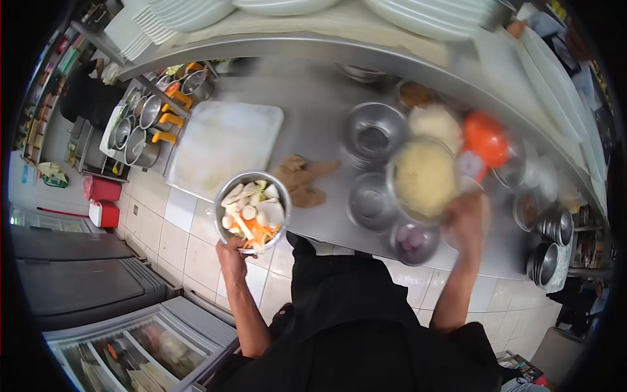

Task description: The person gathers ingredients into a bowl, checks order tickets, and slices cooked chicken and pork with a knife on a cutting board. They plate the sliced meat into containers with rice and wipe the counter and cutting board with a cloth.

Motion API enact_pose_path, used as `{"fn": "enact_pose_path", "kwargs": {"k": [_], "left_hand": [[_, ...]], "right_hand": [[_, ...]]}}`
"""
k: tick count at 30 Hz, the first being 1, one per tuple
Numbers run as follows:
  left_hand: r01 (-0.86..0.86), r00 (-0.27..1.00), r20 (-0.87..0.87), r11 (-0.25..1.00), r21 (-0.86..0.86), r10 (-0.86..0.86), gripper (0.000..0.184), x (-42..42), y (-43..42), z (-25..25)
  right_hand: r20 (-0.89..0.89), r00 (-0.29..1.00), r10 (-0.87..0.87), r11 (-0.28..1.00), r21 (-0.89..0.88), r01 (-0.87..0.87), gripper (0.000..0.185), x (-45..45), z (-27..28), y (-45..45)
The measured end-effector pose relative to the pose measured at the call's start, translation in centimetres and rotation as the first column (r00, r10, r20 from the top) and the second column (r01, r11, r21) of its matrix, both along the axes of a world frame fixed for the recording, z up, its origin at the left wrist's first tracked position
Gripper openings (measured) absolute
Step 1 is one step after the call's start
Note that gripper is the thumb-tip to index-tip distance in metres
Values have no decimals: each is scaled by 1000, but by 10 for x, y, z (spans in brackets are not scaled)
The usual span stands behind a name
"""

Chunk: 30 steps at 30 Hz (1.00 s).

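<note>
Holding the veg bowl (228, 195) by its near rim, my left hand (232, 257) pinches the metal with its fingers, and the bowl sits at about 12 o'clock from them, just off the near edge of the surface (307, 104). It is round, with no long axis to line up, and its open top faces up, showing pale chunks and orange strips. My right hand (467, 219) is well apart from it, over at about 3 o'clock, so the left is the nearer hand by far. Blur hides the right fingers; I cannot tell whether they are spread or pressed together. Right beside them, at roughly 10 o'clock, lies the bowl of yellow shreds (426, 178); whether skin meets its rim I cannot tell. The onion bowl (415, 242) is at about 8 o'clock from that hand, and the red bowl (486, 139) near 12 o'clock. Between my two hands, the brown cloth (304, 181) lies at about 2 o'clock from the veg bowl, with the white board (225, 147) at about 12 o'clock from it.
</note>
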<state>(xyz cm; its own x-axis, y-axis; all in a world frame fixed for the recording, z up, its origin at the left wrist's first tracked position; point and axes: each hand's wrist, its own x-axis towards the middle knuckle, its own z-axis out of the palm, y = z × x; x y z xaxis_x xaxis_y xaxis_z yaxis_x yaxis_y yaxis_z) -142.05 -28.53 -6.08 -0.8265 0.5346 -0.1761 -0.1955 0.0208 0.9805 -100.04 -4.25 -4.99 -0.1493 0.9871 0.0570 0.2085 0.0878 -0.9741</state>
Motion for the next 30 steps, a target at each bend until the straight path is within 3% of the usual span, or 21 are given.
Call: {"fn": "enact_pose_path", "kwargs": {"k": [1, 4, 6, 12, 17, 19, 21, 23, 24, 26, 28, 30], "left_hand": [[19, 1000, 11, 1000, 2, -19, 13, -7, 4, 7], [82, 997, 10, 995, -51, -81, 15, -40, 6, 16], [97, 995, -25, 992, -83, -99, 15, -14, -10, 14], [217, 975, 43, 976, 27, -218, 25, -34, -23, 13], [135, 988, 72, 991, 9, -136, 24, -10, -30, 16], [77, 993, 93, 997, -18, -75, 23, -12, -32, 28], [-10, 998, 56, 995, -102, 16, 15, 5, -35, 25], [-133, 988, 70, 986, -104, 140, 14, 8, -31, -2], [-158, 983, 72, 980, -117, 167, 14, 12, -24, -8], [-170, 969, 155, 972, -162, 195, 16, 18, -14, -26], [-165, 965, 173, 970, -177, 196, 17, 13, -12, -37], [-186, 965, 145, 961, -206, 218, 20, 0, -11, -51]], "right_hand": [[10, 998, 58, 998, 2, -58, 17, -37, 6, 9], [-177, 983, 53, 955, -278, -102, 16, -154, 45, 31], [-329, 942, 65, 908, -371, -192, 17, -173, 19, 47], [-217, 975, 54, 966, -237, -106, 18, -259, -32, 110], [-244, 966, 84, 980, -158, -125, 20, -258, -100, 180], [-348, 932, 98, 962, -205, -178, 22, -262, -135, 213], [-498, 867, 24, 889, -385, -246, 32, -255, -209, 260], [-504, 855, -119, 825, -529, -198, 44, -268, -219, 251], [-427, 884, -192, 806, -582, -106, 50, -262, -198, 230], [-222, 966, -131, 913, -406, 31, 42, -274, -190, 197], [-224, 970, 97, 990, -75, -117, 31, -312, -145, 133], [-218, 896, 387, 921, 135, -365, 22, -349, -87, 83]]}}
